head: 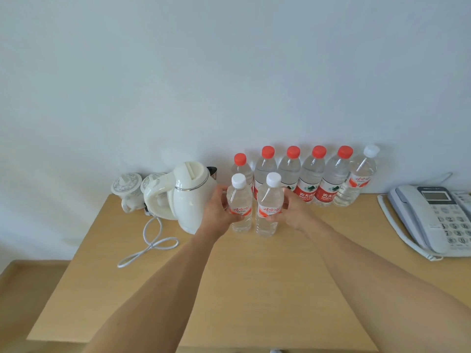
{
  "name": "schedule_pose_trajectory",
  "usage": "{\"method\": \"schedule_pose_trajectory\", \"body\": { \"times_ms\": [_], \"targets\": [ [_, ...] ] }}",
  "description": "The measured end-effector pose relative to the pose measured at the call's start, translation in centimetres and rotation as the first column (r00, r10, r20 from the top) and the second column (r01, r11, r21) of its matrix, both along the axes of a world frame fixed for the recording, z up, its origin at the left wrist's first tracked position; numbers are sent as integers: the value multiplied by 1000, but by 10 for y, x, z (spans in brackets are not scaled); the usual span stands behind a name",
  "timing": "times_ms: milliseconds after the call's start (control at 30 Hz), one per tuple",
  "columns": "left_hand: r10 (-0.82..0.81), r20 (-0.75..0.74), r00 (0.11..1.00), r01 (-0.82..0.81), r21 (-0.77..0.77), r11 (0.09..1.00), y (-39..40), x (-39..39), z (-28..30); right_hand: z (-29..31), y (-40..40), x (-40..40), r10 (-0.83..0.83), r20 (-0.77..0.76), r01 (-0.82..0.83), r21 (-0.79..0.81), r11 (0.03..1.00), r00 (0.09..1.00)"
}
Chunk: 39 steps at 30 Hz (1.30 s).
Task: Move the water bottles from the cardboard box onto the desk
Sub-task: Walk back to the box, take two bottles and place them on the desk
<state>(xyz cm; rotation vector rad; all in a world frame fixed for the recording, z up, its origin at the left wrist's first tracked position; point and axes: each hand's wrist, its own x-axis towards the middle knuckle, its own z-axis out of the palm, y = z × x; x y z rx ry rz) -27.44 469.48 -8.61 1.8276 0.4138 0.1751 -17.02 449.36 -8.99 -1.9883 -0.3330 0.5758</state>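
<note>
Six clear plastic water bottles (304, 174) stand by the wall; my left hand (219, 210) and right hand (293, 212) each grasp another white-capped bottle, standing on the light wooden desk (254, 289). The box is unseen.

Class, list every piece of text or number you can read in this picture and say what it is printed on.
"农夫山" on the red-capped bottle label; its small Latin line is blurred.
Red script on the white-capped bottles' labels: too stylised and small to read.
Digits on the phone keypad: blurred.
</note>
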Motion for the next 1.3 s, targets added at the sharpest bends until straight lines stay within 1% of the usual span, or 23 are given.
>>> {"method": "schedule_pose_trajectory", "body": {
  "times_ms": [100, 267, 400, 467, 533, 633, 767, 800, 867, 1100, 1300],
  "targets": [
    [-19, -9, 1000, 19, 32, 999, 2, 3, -2, 0, 2, -1, 16, 14, -16, -4, 1000, 1000],
    [-67, -78, 995, 75, 112, 991, 8, 10, 1, 0, 3, -3, 42, 51, -40, -30, 999, 998],
    [-103, -105, 989, 124, 215, 969, 8, 10, 6, 0, 3, -3, 44, 85, -39, -57, 998, 995],
    [-94, -91, 991, 118, 304, 945, 9, 8, 11, 3, 2, -2, 53, 112, -47, -60, 997, 992],
    [-60, -59, 996, 80, 432, 898, 10, 5, 18, 7, 0, -2, 50, 138, -44, -49, 998, 989],
    [-35, 0, 999, 28, 622, 782, 8, 3, 37, 12, -3, -3, 16, 187, -11, -25, 1000, 982],
    [-109, 43, 993, 38, 760, 649, 4, 11, 60, 17, -3, -5, 44, 311, -24, -68, 997, 950],
    [-118, 39, 992, 44, 777, 628, 3, 13, 64, 17, -2, -6, 53, 331, -31, -71, 997, 942],
    [-125, 40, 991, 46, 788, 615, 3, 16, 68, 18, -3, -5, 59, 350, -38, -68, 997, 935],
    [-140, 49, 989, 50, 777, 627, 3, 28, 76, 20, -3, -5, 49, 381, -24, -69, 997, 923],
    [-120, 43, 992, 40, 789, 613, 6, 38, 77, 20, 0, -4, 48, 418, -24, -62, 998, 907]
  ]
}}
